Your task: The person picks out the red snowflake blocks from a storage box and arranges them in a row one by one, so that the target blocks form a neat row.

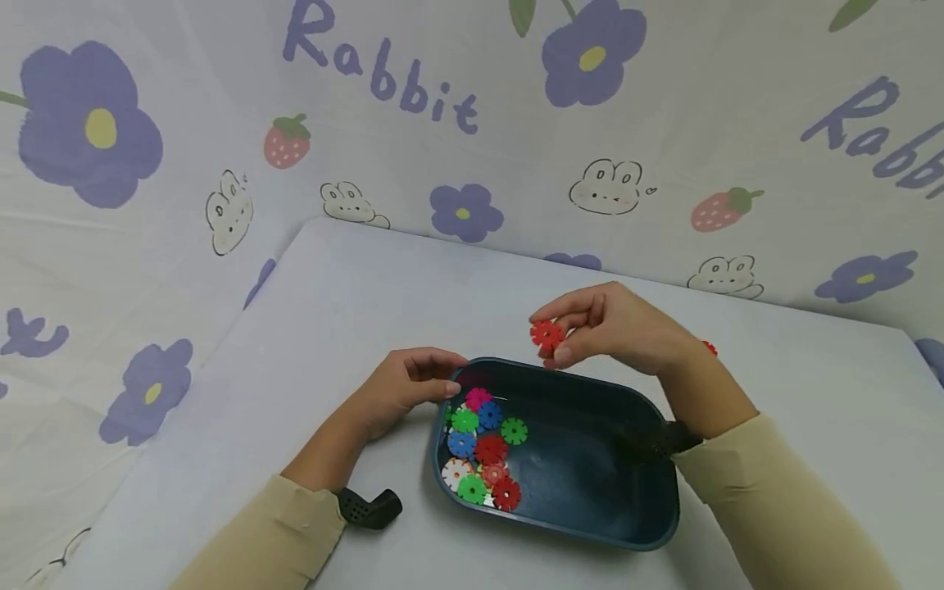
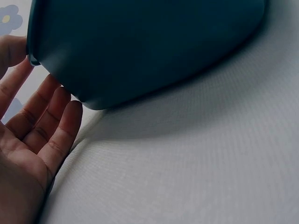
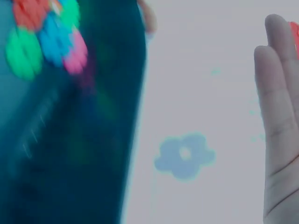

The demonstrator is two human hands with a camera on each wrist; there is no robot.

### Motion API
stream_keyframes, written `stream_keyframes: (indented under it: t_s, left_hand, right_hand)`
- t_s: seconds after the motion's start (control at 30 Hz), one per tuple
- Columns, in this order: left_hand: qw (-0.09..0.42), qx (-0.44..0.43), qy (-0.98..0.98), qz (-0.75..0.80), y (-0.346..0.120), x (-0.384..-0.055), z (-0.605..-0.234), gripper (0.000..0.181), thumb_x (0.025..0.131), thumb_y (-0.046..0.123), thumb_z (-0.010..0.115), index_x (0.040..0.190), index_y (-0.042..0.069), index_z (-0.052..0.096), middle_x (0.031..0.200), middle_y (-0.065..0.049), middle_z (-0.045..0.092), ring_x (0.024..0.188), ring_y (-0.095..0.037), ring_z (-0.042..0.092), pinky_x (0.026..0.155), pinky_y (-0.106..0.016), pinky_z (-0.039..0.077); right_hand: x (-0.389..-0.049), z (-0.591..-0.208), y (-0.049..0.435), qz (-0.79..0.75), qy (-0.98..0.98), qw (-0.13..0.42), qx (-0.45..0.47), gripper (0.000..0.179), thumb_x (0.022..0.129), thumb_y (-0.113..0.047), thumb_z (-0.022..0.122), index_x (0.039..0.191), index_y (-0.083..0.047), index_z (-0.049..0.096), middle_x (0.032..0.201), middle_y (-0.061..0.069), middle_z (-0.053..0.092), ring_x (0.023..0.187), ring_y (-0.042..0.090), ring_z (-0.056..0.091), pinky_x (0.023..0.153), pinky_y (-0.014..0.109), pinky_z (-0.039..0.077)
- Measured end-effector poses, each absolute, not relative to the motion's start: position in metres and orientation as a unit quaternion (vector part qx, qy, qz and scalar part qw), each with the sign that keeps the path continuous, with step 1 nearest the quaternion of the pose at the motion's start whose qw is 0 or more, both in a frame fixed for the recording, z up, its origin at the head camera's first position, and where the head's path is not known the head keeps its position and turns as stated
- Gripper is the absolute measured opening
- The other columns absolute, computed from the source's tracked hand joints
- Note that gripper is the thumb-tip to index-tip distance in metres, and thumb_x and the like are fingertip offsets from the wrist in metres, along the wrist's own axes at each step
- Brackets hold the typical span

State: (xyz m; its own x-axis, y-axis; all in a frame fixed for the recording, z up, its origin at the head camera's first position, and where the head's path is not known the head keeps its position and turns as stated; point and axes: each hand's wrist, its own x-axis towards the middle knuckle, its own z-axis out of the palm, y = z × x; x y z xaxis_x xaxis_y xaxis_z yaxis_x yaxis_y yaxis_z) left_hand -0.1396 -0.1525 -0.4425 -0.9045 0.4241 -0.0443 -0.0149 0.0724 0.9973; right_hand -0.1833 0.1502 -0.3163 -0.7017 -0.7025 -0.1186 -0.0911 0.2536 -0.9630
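Note:
My left hand [image 1: 409, 385] grips the far left corner of a dark teal plastic basin [image 1: 583, 524], thumb at the rim and the other fingers against the outer wall, as the left wrist view shows. Above the far rim, my right hand [image 1: 608, 328] pinches a red notched plastic disc [image 1: 547, 334] between thumb and fingers. Another bit of red shows just below it by the thumb; whether it is a second disc I cannot tell. Several similar discs lie heaped at the basin's left end, among them a green disc [image 1: 515, 431], a blue disc [image 1: 461, 444] and a white disc [image 1: 457, 474].
Everything stands on a white table [image 1: 369, 279]. Partly hidden behind the right forearm, a small red piece [image 1: 710, 348] lies on it. A cloth backdrop [image 1: 501, 156] printed with flowers, rabbits and strawberries hangs behind. Each wrist wears a black camera mount [image 1: 369, 508].

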Motion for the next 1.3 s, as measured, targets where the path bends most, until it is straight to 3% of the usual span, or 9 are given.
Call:
stream_keyframes:
  t_s: [0.13,0.27,0.37,0.47,0.6,0.8,1.07,1.3]
  left_hand:
    - [0.164,0.139,0.715,0.666,-0.154,-0.140,-0.443,0.034,0.088,0.019,0.073,0.121,0.012,0.068,0.119,-0.006,0.068,0.104,-0.023,0.060,0.086,-0.030,0.053]
    - [0.165,0.134,0.714,0.667,-0.155,-0.139,-0.444,0.034,0.088,0.020,0.073,0.121,0.012,0.069,0.118,-0.006,0.069,0.104,-0.022,0.061,0.086,-0.030,0.054]
    - [0.169,0.134,0.710,0.670,-0.155,-0.139,-0.445,0.035,0.087,0.020,0.074,0.121,0.012,0.068,0.119,-0.007,0.069,0.103,-0.022,0.061,0.086,-0.030,0.054]
    - [0.172,0.136,0.708,0.671,-0.155,-0.139,-0.446,0.035,0.088,0.021,0.074,0.121,0.012,0.069,0.119,-0.007,0.068,0.103,-0.023,0.061,0.086,-0.030,0.054]
    - [0.171,0.136,0.710,0.669,-0.154,-0.139,-0.446,0.034,0.088,0.020,0.074,0.121,0.013,0.069,0.120,-0.006,0.067,0.106,-0.022,0.059,0.087,-0.030,0.054]
    - [0.168,0.136,0.713,0.667,-0.154,-0.139,-0.446,0.034,0.088,0.020,0.074,0.121,0.013,0.069,0.122,-0.006,0.066,0.109,-0.022,0.058,0.089,-0.031,0.054]
    - [0.164,0.140,0.713,0.667,-0.156,-0.140,-0.443,0.035,0.087,0.021,0.074,0.121,0.013,0.069,0.122,-0.007,0.067,0.111,-0.022,0.059,0.090,-0.031,0.054]
    - [0.168,0.139,0.711,0.668,-0.155,-0.140,-0.443,0.035,0.087,0.019,0.074,0.121,0.012,0.068,0.122,-0.008,0.066,0.110,-0.022,0.059,0.090,-0.031,0.054]
  right_hand:
    - [-0.204,-0.316,0.179,-0.544,0.781,0.199,-0.232,0.035,0.089,-0.004,0.070,0.124,-0.001,0.064,0.096,0.007,0.075,0.090,0.025,0.074,0.083,0.035,0.058]
    - [-0.226,-0.325,0.203,-0.474,0.859,0.132,-0.140,0.043,0.088,-0.025,0.074,0.128,-0.011,0.064,0.105,0.006,0.074,0.097,0.021,0.072,0.087,0.031,0.056]
    - [-0.241,-0.342,0.219,-0.388,0.908,0.125,-0.092,0.055,0.085,-0.041,0.075,0.132,-0.016,0.062,0.120,0.010,0.069,0.110,0.026,0.065,0.093,0.040,0.054]
    - [-0.251,-0.365,0.232,-0.308,0.938,0.143,-0.073,0.061,0.084,-0.047,0.075,0.135,-0.018,0.060,0.134,0.014,0.061,0.122,0.033,0.055,0.094,0.048,0.052]
    - [-0.262,-0.391,0.239,-0.259,0.947,0.170,-0.088,0.059,0.084,-0.042,0.076,0.136,-0.018,0.061,0.146,0.014,0.051,0.135,0.042,0.041,0.096,0.051,0.051]
    - [-0.268,-0.404,0.234,-0.243,0.946,0.164,-0.140,0.053,0.085,-0.032,0.077,0.132,-0.011,0.064,0.155,0.015,0.038,0.146,0.044,0.024,0.107,0.059,0.039]
    - [-0.273,-0.406,0.229,-0.224,0.951,0.148,-0.155,0.049,0.086,-0.030,0.075,0.130,-0.009,0.064,0.155,0.017,0.037,0.145,0.044,0.024,0.111,0.064,0.028]
    - [-0.272,-0.407,0.230,-0.227,0.952,0.146,-0.145,0.041,0.088,-0.027,0.073,0.125,-0.010,0.067,0.155,0.016,0.038,0.146,0.044,0.023,0.110,0.063,0.030]
